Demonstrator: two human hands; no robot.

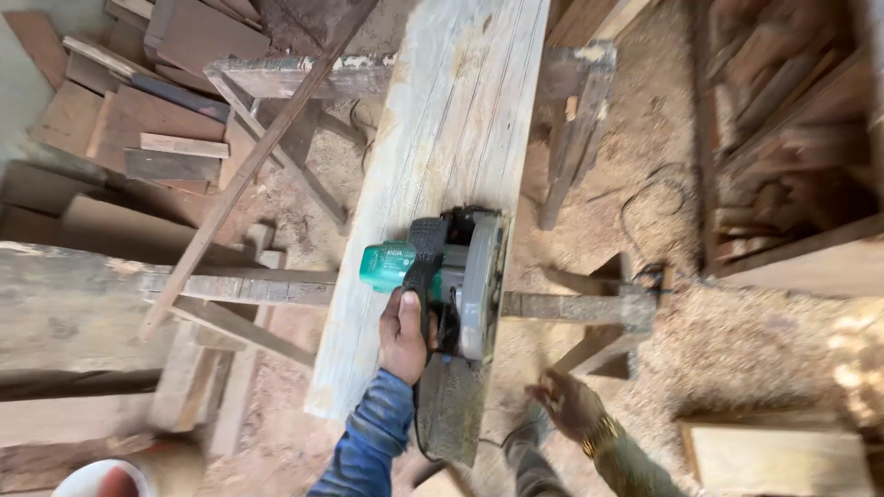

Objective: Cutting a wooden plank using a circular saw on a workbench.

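A hand (402,333) in a blue sleeve is wrapped tight around the black handle of a circular saw (440,276), which sits on the near part of a long pale plank (451,120); its teal motor housing, bearing a small pale label, sticks out to the left, and its blade guard points along the board, away from the viewer. The plank's long axis runs from near to far, resting on wooden trestles (276,287) over a sawdust floor (737,340). A second hand (564,401), with a gold watch on its wrist, hangs loosely spread and empty beside the plank's near right edge; whose hand it is cannot be told.
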